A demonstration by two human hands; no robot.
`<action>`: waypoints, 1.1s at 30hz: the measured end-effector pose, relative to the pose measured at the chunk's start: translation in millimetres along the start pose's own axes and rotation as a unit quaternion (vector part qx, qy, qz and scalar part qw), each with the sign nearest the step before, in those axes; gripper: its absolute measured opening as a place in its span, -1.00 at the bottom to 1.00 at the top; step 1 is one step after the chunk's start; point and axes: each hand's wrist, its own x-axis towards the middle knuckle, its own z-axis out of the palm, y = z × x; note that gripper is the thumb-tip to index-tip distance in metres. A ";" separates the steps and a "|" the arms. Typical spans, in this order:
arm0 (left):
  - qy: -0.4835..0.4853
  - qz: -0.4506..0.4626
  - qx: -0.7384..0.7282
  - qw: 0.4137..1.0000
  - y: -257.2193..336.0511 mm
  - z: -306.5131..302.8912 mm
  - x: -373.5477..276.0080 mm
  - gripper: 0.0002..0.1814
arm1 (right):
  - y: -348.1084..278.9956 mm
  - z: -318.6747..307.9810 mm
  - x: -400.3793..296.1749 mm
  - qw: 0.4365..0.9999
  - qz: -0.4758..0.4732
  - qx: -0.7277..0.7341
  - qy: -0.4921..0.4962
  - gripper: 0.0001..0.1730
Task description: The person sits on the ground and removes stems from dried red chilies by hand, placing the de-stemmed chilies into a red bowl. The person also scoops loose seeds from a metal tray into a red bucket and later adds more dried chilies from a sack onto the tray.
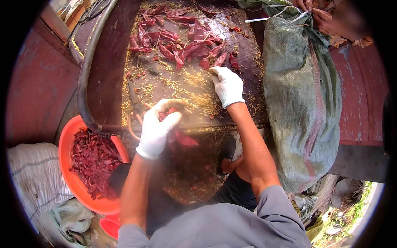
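My left hand [159, 127], in a white glove with a pale coated palm, grips dried red chilli pods [186, 139] that hang past the near edge of the worktop. My right hand [229, 85], gloved alike, is over the worktop [254, 102] with its fingertips at the near side of a heap of dried red chillies [173, 38]. Whether those fingertips pinch a pod is unclear. Beside my left hand lies a tool with orange loop handles [131, 130], apparently scissors, partly hidden by the glove. Pale yellow seeds [176, 86] are scattered between the hands.
An orange basin [66, 173] of chilli pieces [93, 161] stands low at left, near a white woven sack [37, 173]. A curved metal rail [83, 80] bounds the worktop's left. At right stands a tall green woven sack [297, 93]; another person's hands [319, 17] are at its top.
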 end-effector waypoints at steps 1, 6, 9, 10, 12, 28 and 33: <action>0.009 -0.003 -0.005 1.000 -0.9 -0.8 0.5 -0.70 | -2.5 -1.2 1.2 0.999 0.012 0.045 0.015 -0.81; 0.064 0.076 0.139 0.985 3.5 2.2 1.8 -0.68 | -44.6 -39.4 0.8 0.939 0.129 0.319 0.017 -0.84; 0.076 0.125 0.226 0.963 3.4 5.8 -0.5 -0.56 | -79.3 -68.5 -11.8 0.885 0.212 0.408 -0.073 -0.82; 0.073 0.119 0.248 0.959 3.8 7.1 -4.1 -0.53 | -86.7 -75.1 -16.7 0.868 0.227 0.428 -0.112 -0.82; 0.063 0.169 0.305 0.935 0.3 9.7 -8.1 -0.44 | -98.2 -81.2 -28.5 0.819 0.263 0.482 -0.169 -0.80; -0.013 0.087 0.367 0.926 -16.7 18.6 -13.1 -0.71 | -88.6 -71.3 -50.9 0.953 -0.032 0.272 -0.132 -0.79; 0.001 0.103 0.379 0.920 -22.8 22.7 -0.2 -0.71 | -79.8 -72.5 -42.0 0.941 -0.010 0.293 -0.171 -0.76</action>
